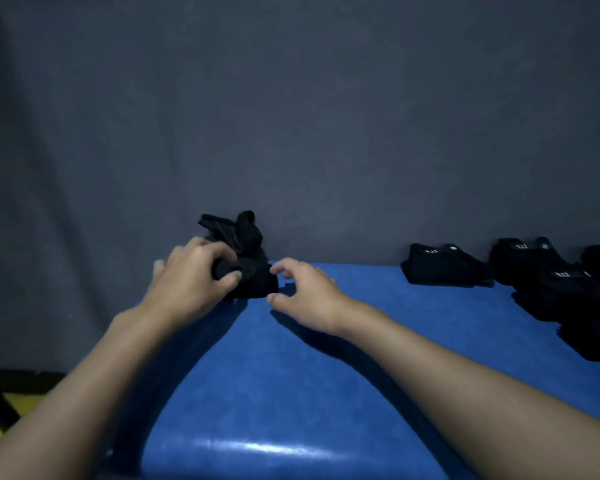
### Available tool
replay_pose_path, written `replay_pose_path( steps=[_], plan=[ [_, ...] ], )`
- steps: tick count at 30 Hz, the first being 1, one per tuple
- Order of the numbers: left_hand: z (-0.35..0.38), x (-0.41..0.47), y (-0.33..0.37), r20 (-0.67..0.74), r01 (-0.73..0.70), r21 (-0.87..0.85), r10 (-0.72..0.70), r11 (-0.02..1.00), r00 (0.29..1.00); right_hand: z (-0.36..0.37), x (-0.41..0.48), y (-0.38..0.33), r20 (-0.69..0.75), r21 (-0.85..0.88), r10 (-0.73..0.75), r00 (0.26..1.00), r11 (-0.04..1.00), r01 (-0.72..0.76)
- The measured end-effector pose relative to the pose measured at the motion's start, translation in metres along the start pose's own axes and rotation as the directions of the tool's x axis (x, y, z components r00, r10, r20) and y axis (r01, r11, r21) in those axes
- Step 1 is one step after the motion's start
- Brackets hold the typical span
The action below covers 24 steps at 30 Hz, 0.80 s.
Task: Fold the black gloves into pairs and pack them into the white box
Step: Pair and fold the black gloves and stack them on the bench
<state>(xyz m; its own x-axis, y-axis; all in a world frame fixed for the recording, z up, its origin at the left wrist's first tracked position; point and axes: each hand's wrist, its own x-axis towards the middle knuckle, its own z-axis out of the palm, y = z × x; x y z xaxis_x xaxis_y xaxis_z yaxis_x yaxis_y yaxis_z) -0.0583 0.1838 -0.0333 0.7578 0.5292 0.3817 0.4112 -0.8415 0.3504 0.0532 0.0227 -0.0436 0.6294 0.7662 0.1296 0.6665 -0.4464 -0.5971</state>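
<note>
The blue table (291,393) carries a crumpled glove bundle (255,275) at its far edge, folded gloves (444,268) at right.

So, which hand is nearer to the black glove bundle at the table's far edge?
Left. The left hand grips the glove bundle, fingers curled round it; the right hand is close beside it on the right, holding nothing.

Hiding part of the bunched black gloves (246,251) behind the left hand (191,282); losing the folded glove pile (568,296) past the right edge; blurring its white labels (431,251) beyond reading.
</note>
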Motion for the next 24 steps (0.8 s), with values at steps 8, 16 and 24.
replay_pose_path(
  steps=[8, 16, 24],
  plan=[
    [0.003, -0.004, -0.014, 0.091, -0.038, -0.159, 0.053, 0.987, 0.994, 0.021, 0.02, -0.003, -0.122, -0.135, 0.029, 0.992, 0.99, -0.045],
    [0.0, -0.007, 0.007, -0.002, -0.125, -0.323, 0.131, 0.938, 0.991, -0.001, 0.001, 0.023, -0.248, -0.125, -0.047, 0.968, 0.992, 0.016],
    [0.001, -0.007, 0.048, -0.06, -0.214, -0.553, 0.217, 0.805, 0.974, -0.024, -0.028, 0.039, -0.361, -0.102, -0.208, 0.909, 0.978, 0.183]
  ],
)
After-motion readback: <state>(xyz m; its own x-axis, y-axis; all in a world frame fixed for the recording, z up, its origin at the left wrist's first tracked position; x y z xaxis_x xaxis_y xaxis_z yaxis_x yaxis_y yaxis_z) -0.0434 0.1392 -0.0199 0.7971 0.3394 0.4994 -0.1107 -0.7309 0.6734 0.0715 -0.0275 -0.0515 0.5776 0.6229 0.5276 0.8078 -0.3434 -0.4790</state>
